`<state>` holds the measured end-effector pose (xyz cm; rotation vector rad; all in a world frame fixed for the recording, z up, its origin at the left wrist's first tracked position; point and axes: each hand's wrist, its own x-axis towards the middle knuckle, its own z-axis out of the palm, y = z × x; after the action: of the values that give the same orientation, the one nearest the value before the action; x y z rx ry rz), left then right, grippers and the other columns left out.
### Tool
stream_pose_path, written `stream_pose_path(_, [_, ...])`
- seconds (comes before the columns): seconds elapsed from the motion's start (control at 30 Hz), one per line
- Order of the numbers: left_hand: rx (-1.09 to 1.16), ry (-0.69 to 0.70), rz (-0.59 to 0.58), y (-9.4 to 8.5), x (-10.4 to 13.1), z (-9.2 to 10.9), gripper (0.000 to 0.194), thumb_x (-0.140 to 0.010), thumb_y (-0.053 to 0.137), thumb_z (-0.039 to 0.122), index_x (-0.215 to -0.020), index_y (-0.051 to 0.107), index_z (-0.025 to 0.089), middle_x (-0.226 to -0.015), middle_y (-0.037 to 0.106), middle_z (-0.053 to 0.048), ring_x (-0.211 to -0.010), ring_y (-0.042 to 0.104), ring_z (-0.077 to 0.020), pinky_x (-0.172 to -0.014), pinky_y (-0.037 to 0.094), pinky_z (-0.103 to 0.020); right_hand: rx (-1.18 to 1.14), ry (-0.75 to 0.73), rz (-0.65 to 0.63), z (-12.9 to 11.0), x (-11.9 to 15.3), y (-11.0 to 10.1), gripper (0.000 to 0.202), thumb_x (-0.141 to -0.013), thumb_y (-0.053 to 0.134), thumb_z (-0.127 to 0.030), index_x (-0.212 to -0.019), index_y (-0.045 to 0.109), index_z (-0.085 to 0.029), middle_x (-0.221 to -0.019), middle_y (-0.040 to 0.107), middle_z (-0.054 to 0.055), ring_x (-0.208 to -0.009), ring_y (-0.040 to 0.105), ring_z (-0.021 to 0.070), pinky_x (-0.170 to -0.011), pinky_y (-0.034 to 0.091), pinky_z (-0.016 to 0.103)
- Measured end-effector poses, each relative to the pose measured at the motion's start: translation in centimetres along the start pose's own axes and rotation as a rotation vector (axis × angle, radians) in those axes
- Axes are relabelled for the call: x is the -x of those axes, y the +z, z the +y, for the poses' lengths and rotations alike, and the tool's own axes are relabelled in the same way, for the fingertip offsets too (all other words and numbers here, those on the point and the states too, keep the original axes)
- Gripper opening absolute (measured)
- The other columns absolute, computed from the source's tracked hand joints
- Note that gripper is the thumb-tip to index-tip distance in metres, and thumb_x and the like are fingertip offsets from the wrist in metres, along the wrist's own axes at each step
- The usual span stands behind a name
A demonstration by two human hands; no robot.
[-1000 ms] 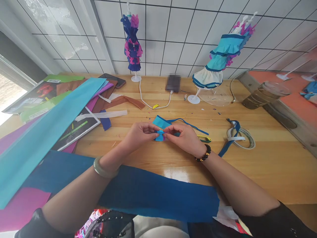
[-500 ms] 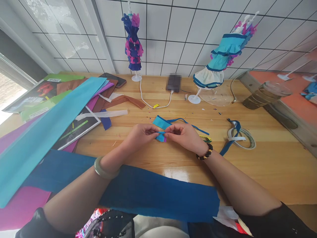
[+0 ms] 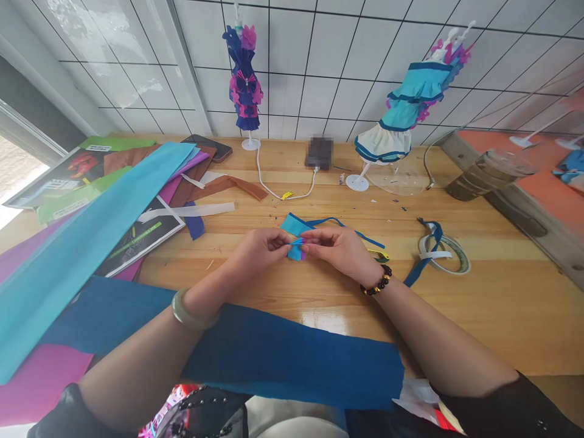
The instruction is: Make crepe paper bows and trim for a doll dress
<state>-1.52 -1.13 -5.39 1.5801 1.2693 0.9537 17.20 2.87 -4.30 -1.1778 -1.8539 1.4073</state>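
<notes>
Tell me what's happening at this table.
The left hand and right hand pinch a small light blue piece between their fingertips, over the wooden table. A flat blue piece lies just beyond them, and a roll of tape lies off to the right. Two small dressed figures, one in purple and one in turquoise, stand at the back.

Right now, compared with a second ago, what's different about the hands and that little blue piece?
Only a little: the small blue piece looks pinched into a narrower fold at its top, and the right hand has its wrist slightly farther right. Neither it nor the left hand let go. The tape roll and dark blue sheet stayed put.
</notes>
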Motion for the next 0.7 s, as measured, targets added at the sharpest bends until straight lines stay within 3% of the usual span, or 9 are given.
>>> stream_pose_path(0.17, [0.017,-0.030,-0.002,-0.12,-0.03,-0.17,0.016,-0.073,0.056,0.025,-0.081,0.066,0.015,-0.080,0.070,-0.004,-0.074,0.064,-0.0157,-0.068,0.050,-0.023,-0.052,0.041,-0.005,-0.19,-0.04,-0.14,0.041,-0.063,0.071,-0.039,-0.095,0.068,-0.014,-0.082,0.071,0.005,-0.076,0.065,0.0194,-0.073,0.052,0.033])
stream_pose_path(0.4, [0.095,-0.055,0.010,-0.11,-0.14,-0.59,0.019,-0.073,0.058,0.029,-0.083,0.065,0.014,-0.082,0.069,-0.004,-0.076,0.064,-0.0163,-0.071,0.050,-0.026,-0.131,0.011,-0.018,-0.14,0.01,-0.25,0.039,-0.071,0.063,-0.043,-0.098,0.068,-0.015,-0.070,0.067,0.002,-0.060,0.059,0.0115,-0.067,0.048,0.028])
stream_pose_path(0.53, [0.114,-0.088,0.022,-0.11,-0.14,-0.56,0.021,-0.071,0.061,0.031,-0.082,0.064,0.013,-0.081,0.069,-0.005,-0.074,0.064,-0.0168,-0.069,0.051,-0.026,-0.211,0.016,0.033,0.06,-0.11,-0.57,0.044,-0.075,0.061,-0.040,-0.112,0.061,-0.016,-0.067,0.062,0.000,-0.054,0.052,0.0088,-0.061,0.046,0.026])
stream_pose_path(0.7, [0.118,-0.086,0.008,-0.14,-0.08,-0.22,0.020,-0.071,0.061,0.031,-0.080,0.065,0.014,-0.080,0.069,-0.005,-0.074,0.064,-0.0163,-0.069,0.051,-0.026,0.050,-0.151,0.104,-0.06,0.00,-0.60,0.037,-0.073,0.063,-0.037,-0.105,0.064,-0.017,-0.086,0.063,0.005,-0.072,0.057,0.0142,-0.069,0.047,0.030])
